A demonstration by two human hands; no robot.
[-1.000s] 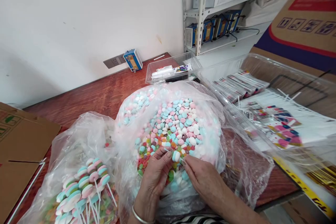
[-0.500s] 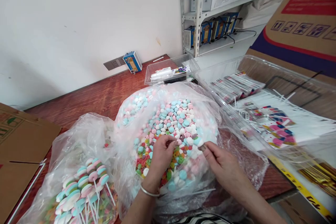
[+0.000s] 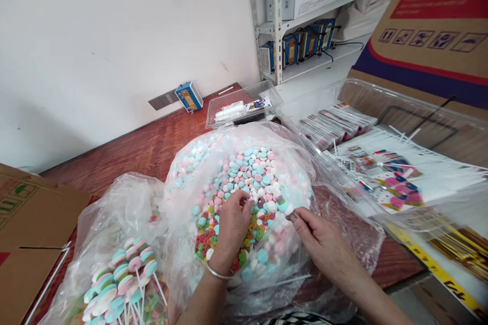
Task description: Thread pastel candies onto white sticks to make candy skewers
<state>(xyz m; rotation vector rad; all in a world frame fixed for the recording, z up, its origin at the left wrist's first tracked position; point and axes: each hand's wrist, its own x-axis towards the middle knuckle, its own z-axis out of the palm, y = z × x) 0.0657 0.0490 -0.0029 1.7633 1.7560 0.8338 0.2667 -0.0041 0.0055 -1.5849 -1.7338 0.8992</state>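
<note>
A bag of finished lollipops (image 3: 114,284) lies at the left. The left hand (image 3: 232,223) digs, fingers spread, into loose candy discs (image 3: 247,183) in the open plastic bag (image 3: 183,244); the right hand (image 3: 324,238) pinches a white disc (image 3: 288,209) at the bag's right edge.

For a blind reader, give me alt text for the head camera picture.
Left hand digs into a clear plastic bag of pastel round candies while the right hand pinches the bag's edge; a second clear bag of assembled candy lollipops sits to the left on the reddish wooden table.
</note>
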